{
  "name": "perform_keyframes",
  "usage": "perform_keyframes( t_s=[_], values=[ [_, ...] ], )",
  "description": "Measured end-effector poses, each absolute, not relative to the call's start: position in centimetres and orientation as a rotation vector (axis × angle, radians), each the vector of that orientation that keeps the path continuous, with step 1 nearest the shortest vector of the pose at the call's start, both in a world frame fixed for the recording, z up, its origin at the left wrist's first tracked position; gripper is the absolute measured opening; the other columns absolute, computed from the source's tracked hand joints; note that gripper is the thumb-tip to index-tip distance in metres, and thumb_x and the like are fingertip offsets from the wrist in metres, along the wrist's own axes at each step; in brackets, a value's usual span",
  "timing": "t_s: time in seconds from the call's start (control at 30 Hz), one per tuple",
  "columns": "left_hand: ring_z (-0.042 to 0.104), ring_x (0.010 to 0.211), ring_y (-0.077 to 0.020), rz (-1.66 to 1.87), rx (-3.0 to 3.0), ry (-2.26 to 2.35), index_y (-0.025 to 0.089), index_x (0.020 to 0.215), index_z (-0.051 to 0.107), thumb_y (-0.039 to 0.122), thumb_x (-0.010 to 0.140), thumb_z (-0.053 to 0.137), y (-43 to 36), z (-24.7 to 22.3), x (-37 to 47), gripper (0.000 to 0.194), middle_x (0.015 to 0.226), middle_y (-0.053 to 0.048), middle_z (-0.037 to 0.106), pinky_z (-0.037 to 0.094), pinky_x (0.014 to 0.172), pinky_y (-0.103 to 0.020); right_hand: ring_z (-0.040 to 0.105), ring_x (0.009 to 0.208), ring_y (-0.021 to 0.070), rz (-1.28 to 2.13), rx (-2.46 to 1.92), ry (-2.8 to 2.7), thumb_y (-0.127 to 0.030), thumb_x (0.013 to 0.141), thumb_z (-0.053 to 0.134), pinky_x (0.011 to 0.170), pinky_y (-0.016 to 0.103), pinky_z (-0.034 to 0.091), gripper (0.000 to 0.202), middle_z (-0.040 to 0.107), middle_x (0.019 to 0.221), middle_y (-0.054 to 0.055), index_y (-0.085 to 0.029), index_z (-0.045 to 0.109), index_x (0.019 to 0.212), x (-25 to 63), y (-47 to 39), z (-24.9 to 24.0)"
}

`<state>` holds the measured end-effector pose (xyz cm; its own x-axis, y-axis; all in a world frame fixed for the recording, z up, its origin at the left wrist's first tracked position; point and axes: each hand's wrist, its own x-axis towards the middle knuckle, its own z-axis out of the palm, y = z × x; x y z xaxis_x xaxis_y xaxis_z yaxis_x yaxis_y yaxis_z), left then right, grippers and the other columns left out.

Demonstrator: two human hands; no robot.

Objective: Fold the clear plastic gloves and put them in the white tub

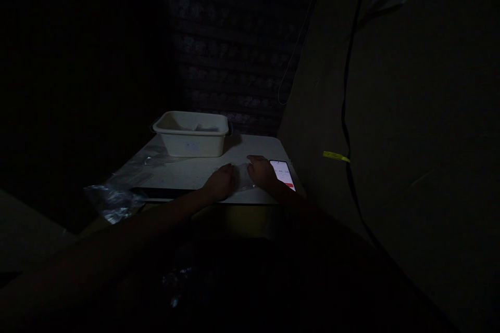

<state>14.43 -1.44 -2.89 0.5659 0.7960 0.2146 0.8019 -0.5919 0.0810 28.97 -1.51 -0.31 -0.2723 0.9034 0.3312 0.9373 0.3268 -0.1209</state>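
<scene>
In dim light, my left hand [221, 183] rests at the front of the white table with its fingers curled closed. My right hand [261, 173] is opposite it, fingers bent inward and one reaching out over the tabletop. A clear plastic bag [242, 179] lies flat between the two hands, and both seem to grip its edges. The darkness hides the exact finger contact. Just right of my right hand lies a phone [282, 173] with a lit screen showing a timer.
A cream plastic tub [191, 141] with items inside stands at the back left of the table [179, 171]. Loose clear plastic [115, 202] hangs over the left edge. On the right wall [410, 114] runs a black cable [344, 99] with a yellow tag [334, 156].
</scene>
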Motion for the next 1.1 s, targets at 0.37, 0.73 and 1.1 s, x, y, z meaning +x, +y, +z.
perform_keyframes(
  t_s=[0.37, 0.73, 1.1],
  values=[
    [0.025, 0.113, -0.0256, -0.144, -2.721, -1.383, 0.000, 0.116, 0.032, 0.033, 0.076, 0.029, -1.9, -4.8, 14.6, 0.051, 0.121, -0.020, 0.032, 0.021, 0.090, -0.036, 0.024, 0.115, 0.0208, -0.123, -1.436, -2.501, -0.035, 0.081, 0.021, 0.093, 0.039, 0.018, 0.045, 0.034, 0.123, 0.013, -0.009, 0.036, 0.115, 28.1, -1.0, -5.9],
    [0.013, 0.117, -0.0300, -0.040, -2.571, -1.683, 0.003, 0.121, 0.024, 0.055, 0.072, 0.021, -1.4, -4.9, 12.9, 0.071, 0.127, -0.020, 0.021, 0.014, 0.089, -0.045, 0.016, 0.118, 0.0224, -0.036, -1.792, -2.435, -0.045, 0.079, 0.014, 0.091, 0.047, 0.012, 0.055, 0.023, 0.129, 0.012, -0.012, 0.025, 0.122, 29.5, -1.0, -5.4],
    [0.019, 0.116, -0.0250, -0.078, -2.689, -1.443, 0.001, 0.119, 0.027, 0.036, 0.079, 0.019, -1.2, -5.0, 13.8, 0.054, 0.126, -0.019, 0.025, 0.016, 0.091, -0.037, 0.019, 0.117, 0.0181, -0.145, -1.449, -2.595, -0.035, 0.081, 0.015, 0.093, 0.042, 0.012, 0.047, 0.026, 0.128, 0.009, -0.012, 0.028, 0.120, 28.7, -0.7, -5.4]
  ],
)
